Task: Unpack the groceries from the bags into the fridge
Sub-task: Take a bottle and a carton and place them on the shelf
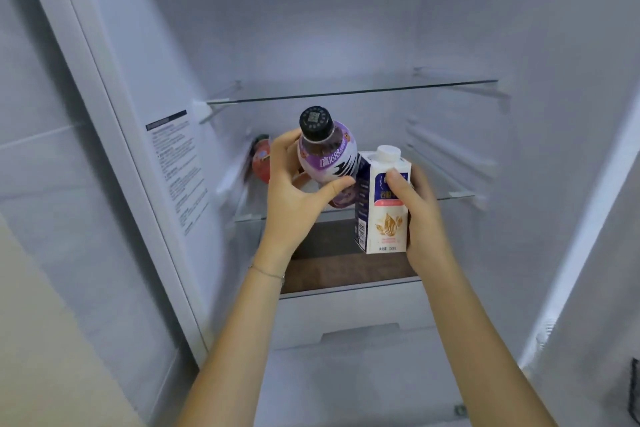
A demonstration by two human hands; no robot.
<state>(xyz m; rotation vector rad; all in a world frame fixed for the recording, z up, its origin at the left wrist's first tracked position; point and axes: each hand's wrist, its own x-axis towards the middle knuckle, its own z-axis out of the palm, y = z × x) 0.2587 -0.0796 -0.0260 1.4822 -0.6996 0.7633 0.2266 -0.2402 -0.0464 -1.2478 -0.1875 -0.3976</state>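
both hands reach into the open fridge (381, 28): left hand (294, 191) grips the purple-labelled bottle (327, 152), right hand (419, 215) grips the almond-milk carton (384, 204), both upright, likely for standing on the glass shelf (457, 196).

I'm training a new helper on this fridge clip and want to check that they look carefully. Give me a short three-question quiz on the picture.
1. True or false: the left hand grips the bottle with the black cap.
2. Multiple choice: what does the right hand hold? A) a carton with a white cap, B) an egg box, C) a glass jar.
3. Fill in: the red item inside the fridge sits beside its ___ wall.

Key: 1 true; 2 A; 3 left.
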